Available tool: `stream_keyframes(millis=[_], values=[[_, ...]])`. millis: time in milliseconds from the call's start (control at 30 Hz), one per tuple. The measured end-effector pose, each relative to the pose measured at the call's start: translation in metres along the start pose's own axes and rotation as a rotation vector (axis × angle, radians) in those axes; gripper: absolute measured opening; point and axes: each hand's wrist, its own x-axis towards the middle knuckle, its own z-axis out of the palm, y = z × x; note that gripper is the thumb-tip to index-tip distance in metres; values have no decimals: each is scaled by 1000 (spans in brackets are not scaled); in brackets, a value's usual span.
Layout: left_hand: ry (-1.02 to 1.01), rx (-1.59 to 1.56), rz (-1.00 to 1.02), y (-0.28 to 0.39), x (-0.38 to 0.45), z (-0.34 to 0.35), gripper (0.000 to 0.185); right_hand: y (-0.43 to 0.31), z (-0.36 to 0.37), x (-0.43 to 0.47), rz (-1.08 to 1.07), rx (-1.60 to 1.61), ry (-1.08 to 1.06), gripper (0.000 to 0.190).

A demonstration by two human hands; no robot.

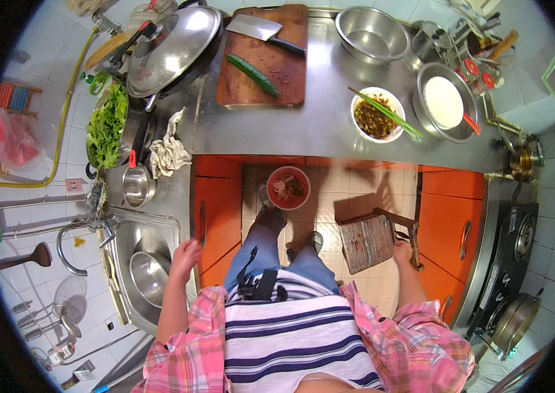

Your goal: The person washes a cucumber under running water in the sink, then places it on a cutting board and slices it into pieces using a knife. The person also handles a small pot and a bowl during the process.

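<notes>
My right hand (401, 251) grips a small wooden chair (367, 243) by its back, beside the orange cabinet on the right. The chair's worn plank seat faces up over the floor tiles. Over the edge of the sink (175, 226), my left hand (187, 255) hangs with nothing visible in it, its fingers loose and a little blurred. A steel basin (150, 277) sits in that sink. On the counter ahead, a cucumber (253, 74) and a cleaver (255, 27) lie on a wooden cutting board (290, 64).
A red bin (289, 169) holding scraps stands near my feet. The counter carries a bowl of sauce (375, 118) with green chopsticks across it, a bowl of white contents (443, 103), and a steel basin (371, 37). Leafy greens (108, 127) and a lidded wok (179, 49) are left, a gas stove (510, 260) right.
</notes>
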Motion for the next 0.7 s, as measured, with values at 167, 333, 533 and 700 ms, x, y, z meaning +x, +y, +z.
stream_keyframes(millis=[167, 333, 533, 700], values=[[-141, 429, 750, 112, 75, 83, 41, -182, -45, -108, -224, 309, 31, 27], [-326, 339, 885, 241, 130, 179, 41, -364, -128, -141, -591, 532, 187, 24], [-67, 236, 855, 320, 212, 243, 45, -495, -191, -129, -896, 521, 133, 15], [339, 199, 848, 338, 234, 266, 62, -581, -222, -67, -1082, 481, 251, 18]])
